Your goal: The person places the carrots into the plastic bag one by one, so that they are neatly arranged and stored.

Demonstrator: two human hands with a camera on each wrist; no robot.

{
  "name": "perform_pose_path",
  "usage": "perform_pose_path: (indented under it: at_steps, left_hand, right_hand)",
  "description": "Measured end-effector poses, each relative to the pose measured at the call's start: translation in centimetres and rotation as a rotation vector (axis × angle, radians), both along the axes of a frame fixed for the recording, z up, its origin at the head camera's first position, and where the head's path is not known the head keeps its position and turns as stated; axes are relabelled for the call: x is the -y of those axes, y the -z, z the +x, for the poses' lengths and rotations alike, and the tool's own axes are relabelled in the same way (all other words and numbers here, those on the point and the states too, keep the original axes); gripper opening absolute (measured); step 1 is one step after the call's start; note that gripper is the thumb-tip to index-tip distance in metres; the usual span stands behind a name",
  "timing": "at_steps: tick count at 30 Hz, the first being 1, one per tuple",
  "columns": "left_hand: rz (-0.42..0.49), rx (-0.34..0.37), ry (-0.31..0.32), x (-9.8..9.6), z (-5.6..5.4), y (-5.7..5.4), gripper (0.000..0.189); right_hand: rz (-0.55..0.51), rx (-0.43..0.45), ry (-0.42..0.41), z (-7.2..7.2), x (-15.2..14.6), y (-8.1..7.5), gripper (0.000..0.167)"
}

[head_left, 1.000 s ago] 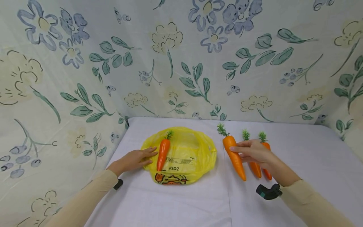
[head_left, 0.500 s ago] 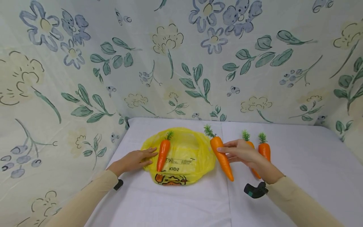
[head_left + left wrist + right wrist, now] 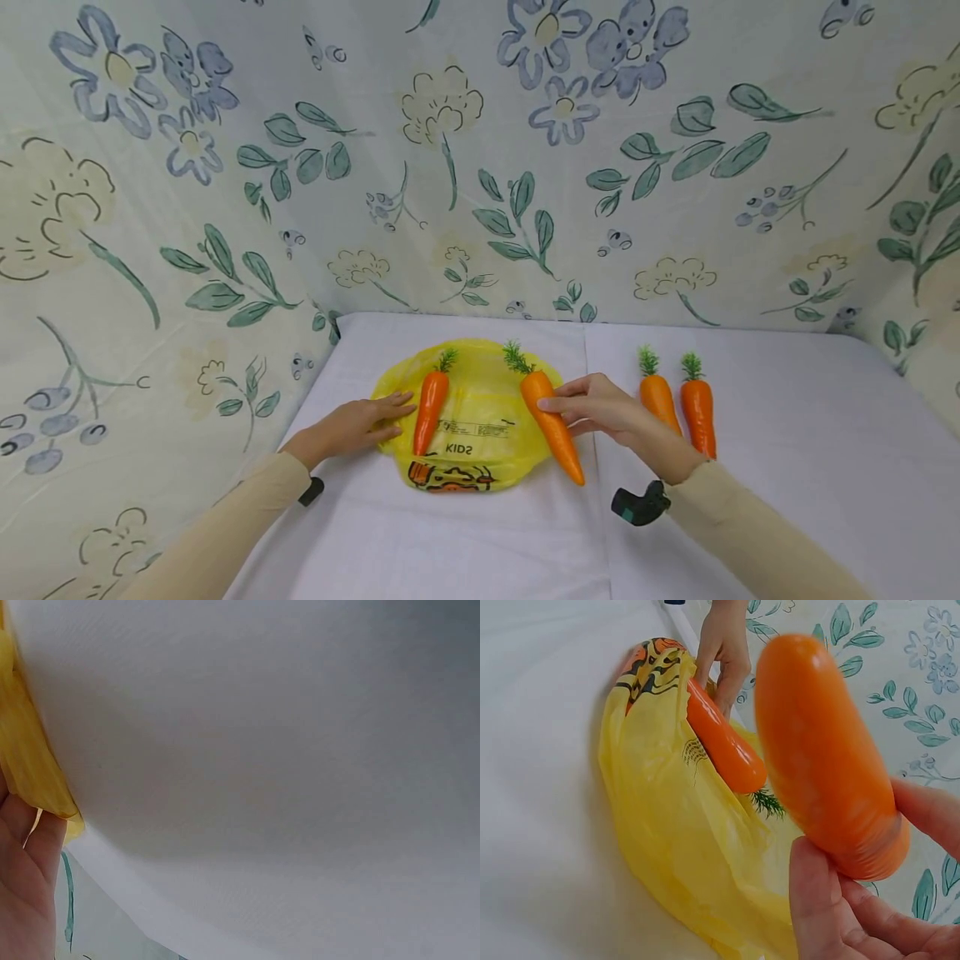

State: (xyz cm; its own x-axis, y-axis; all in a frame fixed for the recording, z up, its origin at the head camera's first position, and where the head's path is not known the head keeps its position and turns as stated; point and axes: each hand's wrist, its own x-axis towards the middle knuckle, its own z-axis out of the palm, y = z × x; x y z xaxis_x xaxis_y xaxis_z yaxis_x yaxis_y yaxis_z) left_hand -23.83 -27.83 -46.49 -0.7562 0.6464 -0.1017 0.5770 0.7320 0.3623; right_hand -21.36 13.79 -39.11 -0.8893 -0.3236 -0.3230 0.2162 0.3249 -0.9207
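Observation:
My right hand (image 3: 603, 408) pinches an orange carrot (image 3: 551, 429) by its upper side, fingers and thumb around it. Its green top leans over the right part of a yellow plastic bag (image 3: 480, 392), while its tip points toward the front. In the right wrist view this carrot (image 3: 817, 750) is large and close above the bag (image 3: 660, 802). Another carrot (image 3: 431, 412) lies in the bag's left part, tip near the printed front flap. My left hand (image 3: 356, 429) rests with fairly straight fingers on the bag's left edge; plastic hides its fingertips in the left wrist view.
Two more carrots, one (image 3: 658, 400) beside the other (image 3: 699, 412), lie on the white cloth (image 3: 787, 417) at the right, partly behind my right forearm. A floral curtain (image 3: 480, 167) hangs behind and at the left of the table.
My right hand has carried its carrot leftward, from beside the other two carrots to over the bag's right edge. My left hand has stayed at the bag's left edge.

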Motion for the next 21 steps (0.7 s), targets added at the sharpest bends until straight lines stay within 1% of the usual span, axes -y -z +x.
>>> perform_pose_path:
  at_steps: [4,9,12,17,21]
  left_hand:
    - [0.008,0.000,0.000,0.1,-0.1,0.1,0.050]
    - [0.007,-0.018,0.006,0.3,-0.1,0.2,0.052]
    - [-0.005,-0.018,-0.002,0.3,-0.1,0.3,0.052]
    - [0.009,-0.016,0.007,0.3,-0.2,0.3,0.051]
    - [0.010,-0.017,0.013,0.3,-0.3,0.5,0.051]
  right_hand:
    - [-0.017,0.000,-0.013,-0.3,0.9,0.5,0.050]
    - [-0.032,0.011,-0.026,-0.6,2.0,1.1,0.049]
    - [-0.035,0.017,-0.030,-0.8,2.7,1.4,0.051]
    - [-0.034,0.030,-0.035,-1.2,3.7,1.9,0.055]
    - [-0.034,0.051,-0.030,-1.4,4.3,2.1,0.055]
